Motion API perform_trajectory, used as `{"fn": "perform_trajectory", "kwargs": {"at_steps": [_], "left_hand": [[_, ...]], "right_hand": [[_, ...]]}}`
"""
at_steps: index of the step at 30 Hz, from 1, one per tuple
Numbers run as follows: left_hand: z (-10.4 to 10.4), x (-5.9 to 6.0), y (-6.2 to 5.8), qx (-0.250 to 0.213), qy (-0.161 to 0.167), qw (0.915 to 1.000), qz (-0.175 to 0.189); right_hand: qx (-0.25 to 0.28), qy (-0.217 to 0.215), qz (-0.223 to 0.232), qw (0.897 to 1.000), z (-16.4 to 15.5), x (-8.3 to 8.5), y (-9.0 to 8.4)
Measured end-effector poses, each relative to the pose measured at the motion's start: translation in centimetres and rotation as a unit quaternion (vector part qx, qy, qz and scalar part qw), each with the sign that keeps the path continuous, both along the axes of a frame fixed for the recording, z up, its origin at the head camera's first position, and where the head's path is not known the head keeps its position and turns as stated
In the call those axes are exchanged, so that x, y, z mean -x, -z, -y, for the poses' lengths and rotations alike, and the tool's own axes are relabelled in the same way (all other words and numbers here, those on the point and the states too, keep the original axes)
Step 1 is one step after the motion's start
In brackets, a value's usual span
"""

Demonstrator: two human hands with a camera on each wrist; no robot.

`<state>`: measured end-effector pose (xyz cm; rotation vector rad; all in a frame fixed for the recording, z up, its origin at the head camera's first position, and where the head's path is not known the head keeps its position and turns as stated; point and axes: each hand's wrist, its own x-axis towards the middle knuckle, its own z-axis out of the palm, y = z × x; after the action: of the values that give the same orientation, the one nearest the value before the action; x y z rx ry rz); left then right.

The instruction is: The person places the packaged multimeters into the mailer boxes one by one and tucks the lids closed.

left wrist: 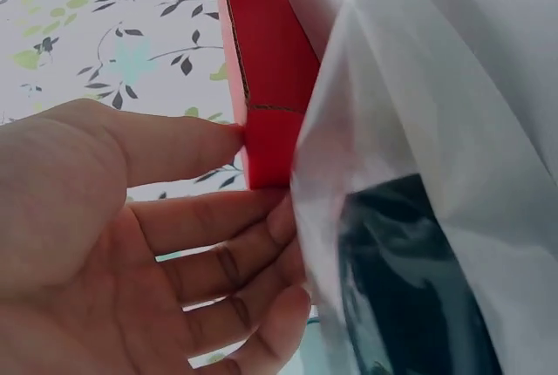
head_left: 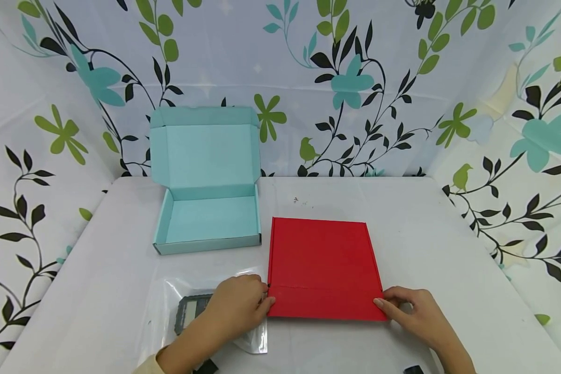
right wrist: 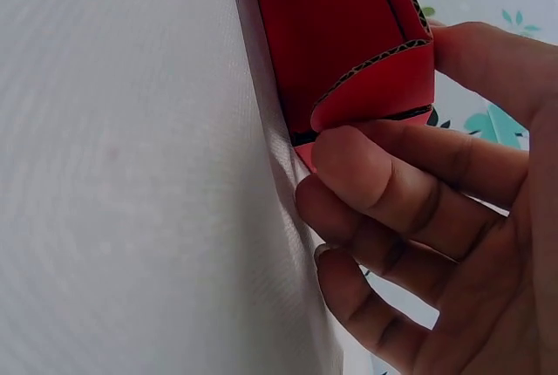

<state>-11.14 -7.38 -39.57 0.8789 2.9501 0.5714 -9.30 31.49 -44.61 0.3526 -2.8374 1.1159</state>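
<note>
The red box [head_left: 324, 267] lies flat and closed near the front middle of the table [head_left: 425, 218], its near edge held at both corners. The left hand [head_left: 237, 304] has thumb and fingers pressed against the near-left corner, loosely curled about it; the right hand [head_left: 413, 311] pinches the near-right corner. I'd judge the step in hand is working the front flap, opening or tucking it, and the next move would call for both hands lifting or pressing that edge evenly so the card doesn't buckle. The right wrist view shows what the head view cannot: a fingertip [right wrist: 349, 161] bending a small red tab at the corner, with the corrugated edge exposed. The left wrist view shows the thumb touching the box's corner and the fingers lying against a clear bag [left wrist: 436, 174] with something dark inside. From above, that bag [head_left: 205, 311] lies under the left forearm. Further back and to the left sits a blue box [head_left: 210, 223], lid upright.
</note>
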Motion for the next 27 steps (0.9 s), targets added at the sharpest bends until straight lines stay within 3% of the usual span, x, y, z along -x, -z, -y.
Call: {"fn": "perform_trajectory", "kwargs": {"at_steps": [3,7,13,20,27], "left_hand": [[-0.1,-0.2,0.0,0.020,0.010,0.9989,-0.042],[-0.2,-0.5,0.0,0.029,0.010,0.9977,-0.061],[-0.3,-0.8,-0.1,0.057,0.013,0.9960,-0.067],[-0.6,-1.0,-0.3,0.082,0.007,0.9955,-0.047],[-0.9,-1.2,-0.1,0.113,-0.001,0.9894,-0.091]], "right_hand": [[0.002,-0.007,-0.001,1.000,0.0,-0.1,0.0],[0.008,-0.024,-0.018,1.000,0.0,-0.1,0.1],[0.023,-0.050,-0.029,0.998,-0.1,-0.1,0.4],[0.022,-0.060,-0.037,0.997,-0.5,0.0,0.6],[0.020,-0.058,-0.030,0.998,-0.5,0.0,0.6]]}}
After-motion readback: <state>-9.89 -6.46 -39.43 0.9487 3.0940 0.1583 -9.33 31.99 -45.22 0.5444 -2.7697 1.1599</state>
